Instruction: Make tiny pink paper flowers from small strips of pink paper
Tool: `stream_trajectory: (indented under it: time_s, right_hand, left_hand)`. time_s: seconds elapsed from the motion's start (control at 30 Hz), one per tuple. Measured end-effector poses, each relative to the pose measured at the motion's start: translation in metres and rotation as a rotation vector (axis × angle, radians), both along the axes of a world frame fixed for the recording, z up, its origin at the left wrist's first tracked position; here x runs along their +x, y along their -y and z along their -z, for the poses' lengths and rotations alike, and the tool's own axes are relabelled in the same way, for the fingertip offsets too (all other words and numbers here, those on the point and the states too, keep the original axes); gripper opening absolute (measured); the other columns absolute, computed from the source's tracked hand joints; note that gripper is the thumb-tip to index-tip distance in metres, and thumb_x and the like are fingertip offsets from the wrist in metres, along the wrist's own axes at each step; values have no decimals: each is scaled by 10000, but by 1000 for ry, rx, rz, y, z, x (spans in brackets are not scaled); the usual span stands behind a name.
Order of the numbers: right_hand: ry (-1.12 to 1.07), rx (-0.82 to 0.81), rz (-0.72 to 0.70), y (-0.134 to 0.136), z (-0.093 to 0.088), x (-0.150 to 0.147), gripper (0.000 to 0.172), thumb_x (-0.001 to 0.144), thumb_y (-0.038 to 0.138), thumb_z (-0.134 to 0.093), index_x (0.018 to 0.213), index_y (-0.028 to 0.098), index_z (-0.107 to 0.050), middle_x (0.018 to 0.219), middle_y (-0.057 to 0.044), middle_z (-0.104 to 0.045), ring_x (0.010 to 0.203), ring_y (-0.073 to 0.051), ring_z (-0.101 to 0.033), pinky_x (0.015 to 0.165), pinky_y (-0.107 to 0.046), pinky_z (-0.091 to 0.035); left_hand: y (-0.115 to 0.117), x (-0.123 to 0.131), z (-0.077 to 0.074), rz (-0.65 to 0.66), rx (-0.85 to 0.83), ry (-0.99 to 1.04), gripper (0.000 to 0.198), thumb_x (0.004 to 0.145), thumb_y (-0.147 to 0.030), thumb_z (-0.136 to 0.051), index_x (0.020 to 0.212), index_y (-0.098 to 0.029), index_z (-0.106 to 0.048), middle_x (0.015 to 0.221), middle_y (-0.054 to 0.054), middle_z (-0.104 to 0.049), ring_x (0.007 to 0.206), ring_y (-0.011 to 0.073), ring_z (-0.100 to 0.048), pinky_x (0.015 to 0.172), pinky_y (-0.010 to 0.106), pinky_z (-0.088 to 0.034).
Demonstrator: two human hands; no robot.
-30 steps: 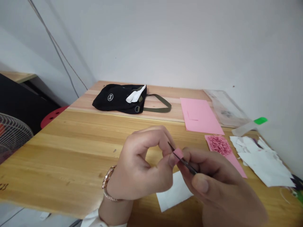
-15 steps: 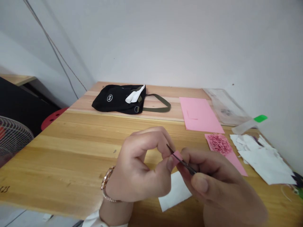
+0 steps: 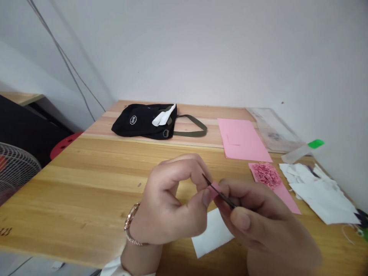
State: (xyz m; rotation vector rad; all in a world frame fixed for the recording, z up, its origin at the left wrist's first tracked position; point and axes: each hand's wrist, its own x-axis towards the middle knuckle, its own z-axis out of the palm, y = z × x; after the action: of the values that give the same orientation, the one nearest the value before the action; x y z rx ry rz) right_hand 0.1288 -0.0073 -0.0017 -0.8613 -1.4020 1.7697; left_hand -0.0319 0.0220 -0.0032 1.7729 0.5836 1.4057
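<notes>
My left hand (image 3: 175,203) is closed, its thumb and index finger pinching a small pink paper piece (image 3: 214,188). My right hand (image 3: 264,218) grips slim dark tweezers (image 3: 227,200), whose pointed end crosses the pink piece and reaches toward the left fingers. Below the hands, partly covered by the right one, lies a white paper sheet (image 3: 211,237) with a jagged lower edge. To the right, a heap of fine pink paper shreds (image 3: 267,175) rests on a pink paper strip (image 3: 289,199).
Behind the hands are a black bag (image 3: 135,126) and a pink sheet (image 3: 244,140). At right lie a clear plastic sleeve (image 3: 276,130), a green-tipped translucent strip (image 3: 299,153), white papers (image 3: 324,195) and a dark-handled object (image 3: 362,218) at the frame edge. A fan (image 3: 17,168) stands left.
The tweezers have tilted slightly and now look like a single narrow line across the pink piece. Both hands stay nearly in place.
</notes>
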Motion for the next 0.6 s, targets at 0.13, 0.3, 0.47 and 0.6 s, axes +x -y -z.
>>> stream_trajectory:
  time_s: [0.13, 0.3, 0.47, 0.6]
  right_hand:
    - [-51, -36, -67, -1, 3, 1, 286, 777, 434, -516, 782, 149, -522, 540, 56, -343, 432, -32, -250, 373, -174, -192]
    - [-67, -109, -82, 0, 9, 2, 307, 770, 460, -508, 826, 160, -539, 530, 50, -376, 392, -31, -251, 343, -181, -174]
    - [-111, -100, -95, -1, 19, 3, 327, 782, 465, -482, 892, 164, -546, 530, 47, -401, 369, -28, -247, 317, -174, -148]
    - [-123, -90, -101, -3, 20, 3, 327, 795, 456, -464, 902, 158, -543, 508, 59, -361, 365, -26, -235, 310, -165, -137]
  left_hand:
    - [0, 0, 0, 12, -18, -2, 158, 704, -108, -537, 581, -154, -449, 604, 1, -513, 536, 81, -467, 479, 209, -392]
    - [1, -1, -2, 15, -47, -7, 161, 700, -103, -539, 575, -159, -455, 608, 7, -524, 533, 88, -469, 476, 218, -398]
    - [0, -1, -1, 17, -58, 17, 165, 720, -110, -526, 584, -166, -453, 595, 5, -524, 542, 93, -473, 489, 226, -405]
    - [0, -1, 1, 35, -60, 44, 168, 732, -102, -523, 592, -164, -452, 589, -6, -505, 557, 89, -462, 496, 225, -393]
